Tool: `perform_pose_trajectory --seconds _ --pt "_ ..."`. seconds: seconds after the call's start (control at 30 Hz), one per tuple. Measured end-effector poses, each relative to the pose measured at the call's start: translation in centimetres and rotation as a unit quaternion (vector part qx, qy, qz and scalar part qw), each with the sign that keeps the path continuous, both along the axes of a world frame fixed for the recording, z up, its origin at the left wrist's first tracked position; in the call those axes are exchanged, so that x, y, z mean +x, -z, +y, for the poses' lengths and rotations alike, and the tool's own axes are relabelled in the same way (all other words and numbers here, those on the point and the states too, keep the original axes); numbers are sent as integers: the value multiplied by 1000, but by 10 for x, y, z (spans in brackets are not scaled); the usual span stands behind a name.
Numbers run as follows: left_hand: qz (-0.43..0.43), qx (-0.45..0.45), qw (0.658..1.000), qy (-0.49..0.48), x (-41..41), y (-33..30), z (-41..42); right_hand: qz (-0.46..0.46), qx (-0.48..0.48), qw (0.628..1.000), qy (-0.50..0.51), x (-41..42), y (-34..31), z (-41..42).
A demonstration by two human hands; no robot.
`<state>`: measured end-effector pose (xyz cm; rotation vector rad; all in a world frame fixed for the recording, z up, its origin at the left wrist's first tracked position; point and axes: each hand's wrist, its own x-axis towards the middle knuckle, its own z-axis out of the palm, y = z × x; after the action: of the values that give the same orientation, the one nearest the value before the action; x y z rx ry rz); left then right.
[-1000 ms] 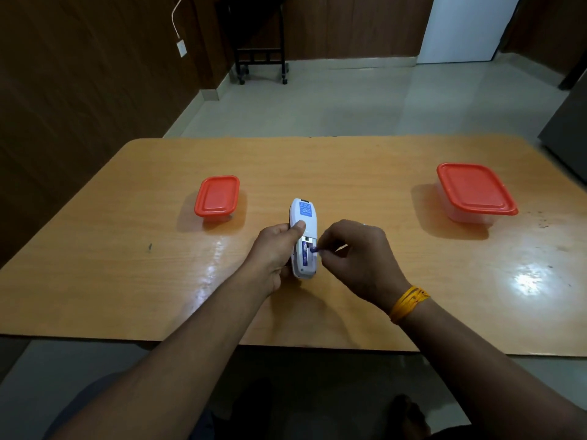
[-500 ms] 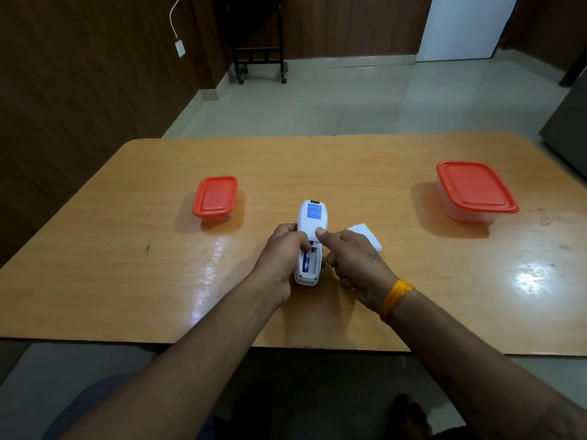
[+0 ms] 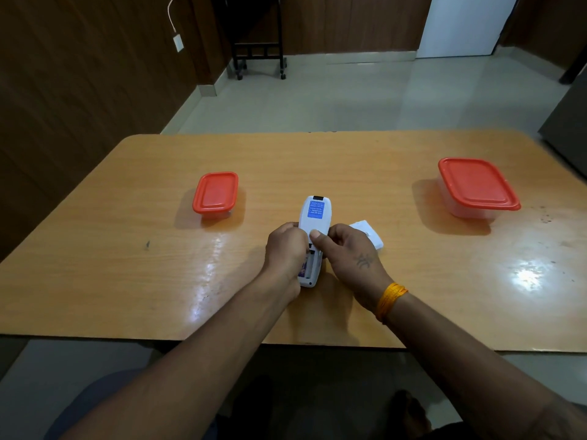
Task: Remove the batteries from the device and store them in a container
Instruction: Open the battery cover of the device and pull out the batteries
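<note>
White plastic handheld device [image 3: 315, 217] face-down on glossy wooden table [image 3: 127, 265], battery bay open. Left hand [image 3: 286, 249] and right hand [image 3: 347, 252] both grasp it, fingers curled round its sides.

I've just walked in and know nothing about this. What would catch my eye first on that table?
Probably the white device lying back-up at the table's near middle, gripped by the left hand and the right hand, its battery bay open. Next, two red-lidded containers, both closed: a small container to the left and a larger container far right. A white cover lies just behind the right hand.
</note>
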<state>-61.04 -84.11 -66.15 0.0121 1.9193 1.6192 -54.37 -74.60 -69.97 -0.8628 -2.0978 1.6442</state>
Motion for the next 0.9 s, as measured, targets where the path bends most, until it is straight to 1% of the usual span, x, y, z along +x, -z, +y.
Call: perform_pose_trajectory --seconds 0.07,0.13,0.17,0.23,0.27,0.3,0.37,0.4,0.43,0.47,0.63,0.67,0.73,0.8,0.83,0.9 --pt "-14 -15 1000 0 -1 -3 -2 -5 -6 1000 1 -1 0 2" --pt "8 -28 999 13 -2 0 -4 -6 -9 1000 9 -2 -3 7" --pt "40 -34 998 27 -3 2 -5 -6 -6 1000 14 -3 -2 11" --pt "136 -70 986 65 -4 6 -7 -8 -7 1000 22 -4 -2 18" --pt "194 -102 972 84 -3 7 -8 -7 -12 1000 24 -4 -1 20" --pt "262 -139 950 101 -1 8 -10 -10 -16 999 28 -5 1 21" --pt "405 -185 887 123 1 13 -12 -21 -12 999 35 -5 4 23" --pt "460 -187 858 129 3 16 -13 -26 -9 999 37 -4 5 24" --pt "494 -185 839 135 4 17 -13 -30 -6 999 39 -4 7 25" --pt "510 -183 829 139 4 18 -14 -31 -5 999 41 -4 8 26" --pt "495 -184 834 163 -1 17 -16 -31 -12 999 33 -6 13 25" --pt "487 -180 840 158 -1 17 -17 -34 -9 999 34 -6 13 25" --pt "450 -166 869 121 -4 13 -18 -40 12 998 37 -8 14 27" --pt "391 -162 903 77 -11 9 -18 -52 33 997 38 -10 16 28" --pt "359 -156 918 66 -15 6 -19 -61 40 997 36 -11 17 29" --pt "301 -150 938 79 -22 5 -22 -81 59 995 28 -11 19 29"
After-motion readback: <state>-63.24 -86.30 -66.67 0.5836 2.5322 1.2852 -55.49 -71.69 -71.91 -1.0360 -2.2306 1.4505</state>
